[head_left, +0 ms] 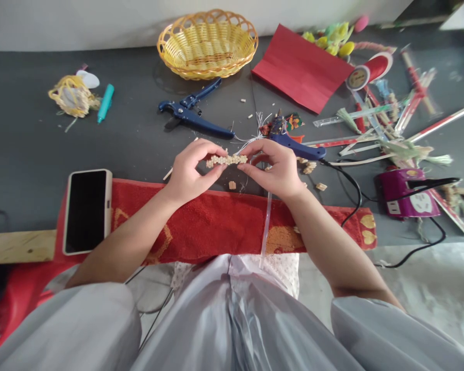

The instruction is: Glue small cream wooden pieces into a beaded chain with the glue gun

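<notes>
Between my two hands, above the table's front part, is a short strip of small cream-coloured, bead-like pieces [232, 160]. My left hand [195, 167] pinches its left end between thumb and fingers. The right end sits in the pinch of my right hand [274, 167]. Thin white strands [251, 141] lie just behind the strip. A blue glue gun [299, 148] rests beyond my right hand, partly hidden by it. A blue-handled cutter [195, 113] lies open behind my left hand. One small tan piece [232, 185] is on the table below the strip.
A red towel [201, 221] covers the front edge, with a phone [87, 211] at its left. Behind stand a yellow wicker basket [209, 46] and red paper [301, 67]. Ribbon spool [369, 71], straw-like strips and a purple power socket [408, 193] with black cables crowd the right.
</notes>
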A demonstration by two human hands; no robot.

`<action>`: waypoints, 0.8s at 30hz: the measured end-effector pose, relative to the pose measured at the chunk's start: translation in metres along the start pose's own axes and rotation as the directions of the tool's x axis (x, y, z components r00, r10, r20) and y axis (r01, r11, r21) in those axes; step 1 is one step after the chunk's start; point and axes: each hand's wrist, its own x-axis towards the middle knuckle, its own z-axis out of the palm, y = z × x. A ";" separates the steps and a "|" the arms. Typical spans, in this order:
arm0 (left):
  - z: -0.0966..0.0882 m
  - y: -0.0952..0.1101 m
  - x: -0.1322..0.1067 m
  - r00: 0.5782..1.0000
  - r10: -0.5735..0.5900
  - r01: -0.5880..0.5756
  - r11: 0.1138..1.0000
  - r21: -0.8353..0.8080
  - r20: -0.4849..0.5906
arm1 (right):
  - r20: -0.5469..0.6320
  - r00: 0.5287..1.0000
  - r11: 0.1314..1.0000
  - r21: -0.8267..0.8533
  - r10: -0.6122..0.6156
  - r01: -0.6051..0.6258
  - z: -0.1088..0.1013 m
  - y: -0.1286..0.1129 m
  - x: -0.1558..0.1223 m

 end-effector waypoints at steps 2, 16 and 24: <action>-0.001 0.001 0.000 0.999 -0.018 0.018 1.000 0.004 0.029 | 0.025 0.999 0.999 -0.032 -0.023 0.024 0.000 0.001 0.000; -0.003 -0.002 0.003 0.967 -0.106 0.063 0.981 0.184 0.233 | 0.138 0.974 0.878 -0.424 -0.180 0.223 -0.002 0.010 -0.001; -0.002 -0.012 0.002 0.937 -0.121 0.021 0.956 0.294 0.326 | 0.251 0.956 0.830 -0.494 -0.150 0.260 -0.003 0.013 -0.004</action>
